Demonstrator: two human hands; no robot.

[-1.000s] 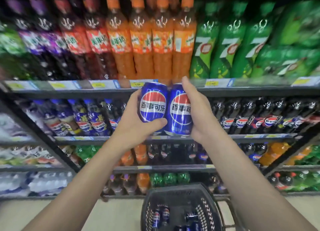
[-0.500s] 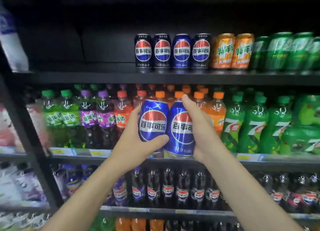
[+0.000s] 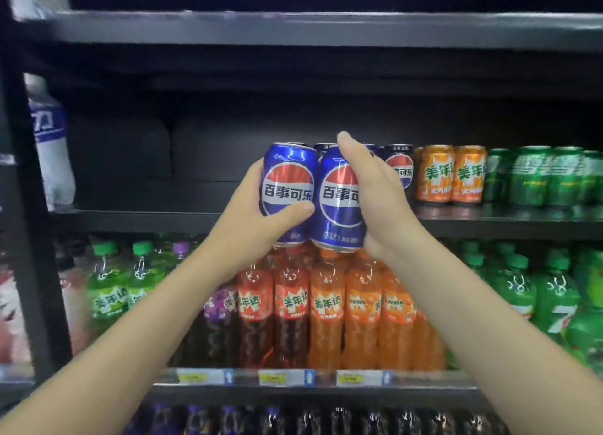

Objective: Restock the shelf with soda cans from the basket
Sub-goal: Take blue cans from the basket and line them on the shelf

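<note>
I hold two blue Pepsi cans upright and side by side in front of the can shelf (image 3: 137, 217). My left hand (image 3: 248, 219) grips the left can (image 3: 287, 186), thumb across its lower front. My right hand (image 3: 378, 199) grips the right can (image 3: 337, 203) from its right side, thumb up beside the can's top. Behind my hands stand more Pepsi cans (image 3: 399, 170) on that shelf, mostly hidden. The basket is out of view.
To the right on the can shelf stand orange cans (image 3: 452, 176) and green cans (image 3: 541, 176). The shelf's left part is a dark gap up to a white-blue bottle (image 3: 49, 141). Below are rows of orange (image 3: 359, 307), green (image 3: 111, 291) and 7UP bottles (image 3: 554, 304).
Both hands have lifted the two cans from the bottle rows up to the level of the can shelf. The view has tilted up, and the basket has dropped out of sight.
</note>
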